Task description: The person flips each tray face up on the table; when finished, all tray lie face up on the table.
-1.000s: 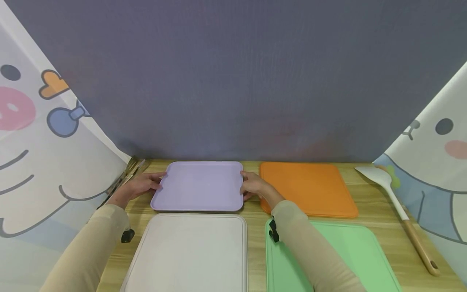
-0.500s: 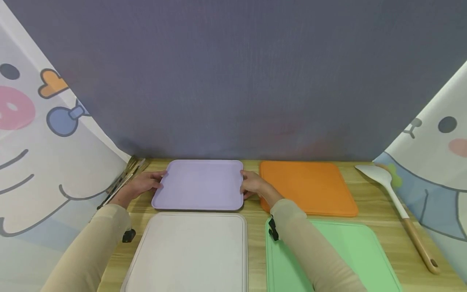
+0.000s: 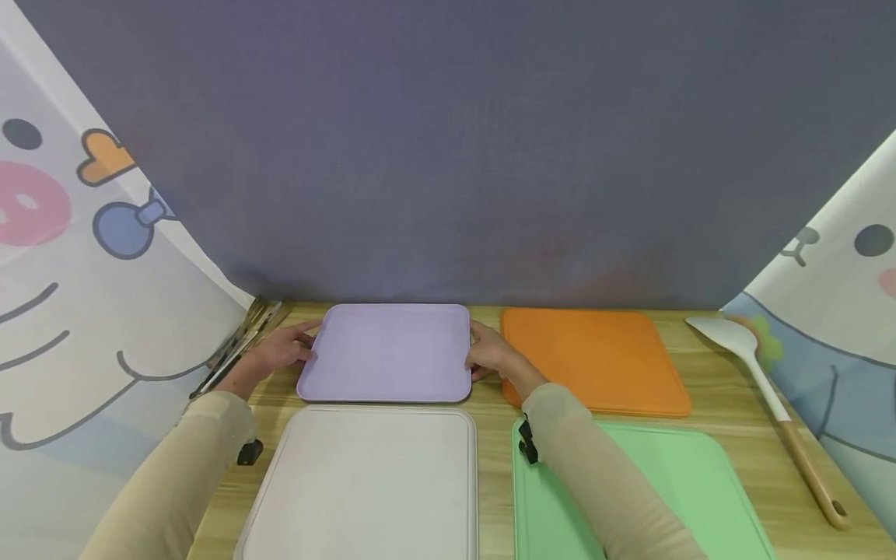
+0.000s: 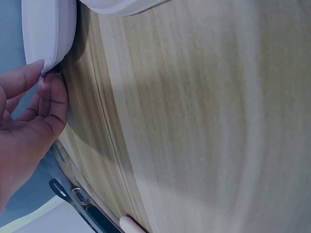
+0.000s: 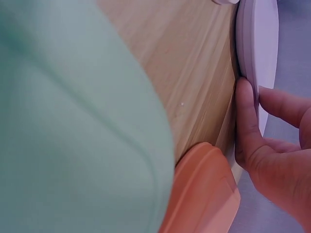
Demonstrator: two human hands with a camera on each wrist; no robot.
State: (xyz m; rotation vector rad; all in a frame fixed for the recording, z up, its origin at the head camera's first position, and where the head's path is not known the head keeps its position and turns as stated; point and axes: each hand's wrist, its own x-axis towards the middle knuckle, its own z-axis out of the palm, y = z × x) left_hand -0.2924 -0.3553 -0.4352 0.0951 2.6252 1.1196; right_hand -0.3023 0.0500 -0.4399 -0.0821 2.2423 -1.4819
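A lavender tray (image 3: 388, 354) lies at the back of the table, left of the middle. My left hand (image 3: 283, 348) is at its left edge; in the left wrist view the thumb and curled fingers (image 4: 53, 99) pinch the rim. At the opposite edge is my right hand (image 3: 492, 354), whose thumb and forefinger pinch the tray's rim (image 5: 247, 43) in the right wrist view. That rim looks layered from the side. An orange board (image 3: 595, 362) lies just right of my right hand, and a white board (image 3: 364, 482) is directly in front of the tray.
A green board (image 3: 679, 474) lies at front right, partly under my right forearm. A white spatula with a wooden handle (image 3: 801, 459) rests along the right side. Several metal utensils (image 3: 245, 334) lie beside the left wall. A grey wall (image 3: 448, 155) rises behind the tray.
The lavender tray's near left corner has shifted slightly right, and the tray sits a little straighter. Both hands stay at its edges. The whole view has drifted slightly.
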